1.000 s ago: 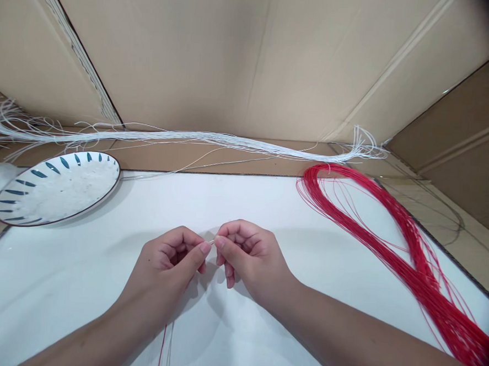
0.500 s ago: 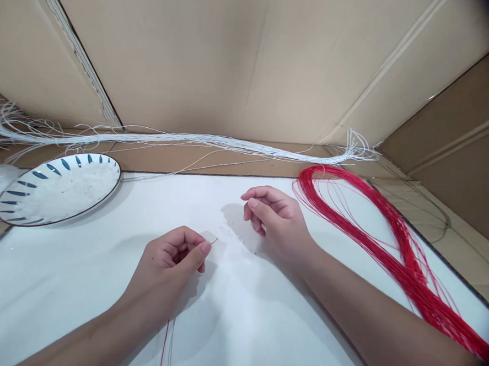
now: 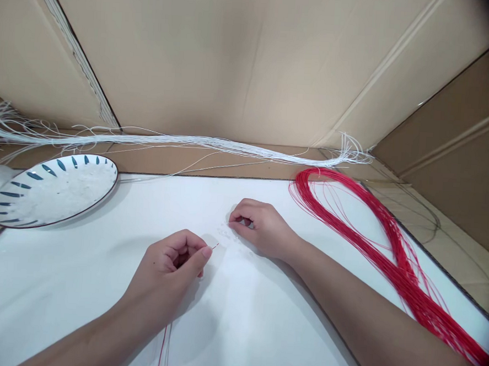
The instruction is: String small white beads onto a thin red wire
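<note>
Cardboard walls (image 3: 235, 66) ring a white bench (image 3: 97, 284) in the head view. The left hand (image 3: 168, 267) has its grip pinched shut on a thin red cord (image 3: 162, 346), whose tip pokes out past the thumb; the cord trails back under the wrist. Half a second ago the right hand (image 3: 262, 228) hovered farther back. It now rests on the bench, fingertips closed together at the tiny clear beads (image 3: 225, 235); whether one is caught is too small to tell. A plate (image 3: 48, 169) sits left, white strands (image 3: 214, 142) behind, a red bundle (image 3: 373, 240) right.
</note>
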Demonstrator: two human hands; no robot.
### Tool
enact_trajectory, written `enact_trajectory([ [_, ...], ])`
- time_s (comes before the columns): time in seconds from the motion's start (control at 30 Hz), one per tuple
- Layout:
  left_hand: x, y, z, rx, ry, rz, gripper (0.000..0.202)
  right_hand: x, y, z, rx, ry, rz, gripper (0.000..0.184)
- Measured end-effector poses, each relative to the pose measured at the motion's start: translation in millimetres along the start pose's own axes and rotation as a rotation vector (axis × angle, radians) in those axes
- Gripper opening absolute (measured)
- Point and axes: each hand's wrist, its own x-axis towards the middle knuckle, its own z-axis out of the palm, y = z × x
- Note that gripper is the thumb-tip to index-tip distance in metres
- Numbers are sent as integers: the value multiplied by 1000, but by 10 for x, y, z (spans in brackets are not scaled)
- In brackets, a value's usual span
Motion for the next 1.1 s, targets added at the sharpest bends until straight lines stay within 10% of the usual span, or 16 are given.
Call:
enact_trajectory([
  [0.17, 53, -96, -64, 24, -66, 15, 26, -33, -224, 43, 736, 308, 219, 10],
  [0.33, 52, -187, -84, -14, -55, 141, 21, -105, -480, 200, 1354, 195, 411, 19],
  [1.1, 63, -157, -67, -127, -91, 188, 16, -172, -420, 305, 1560, -172, 408, 10],
])
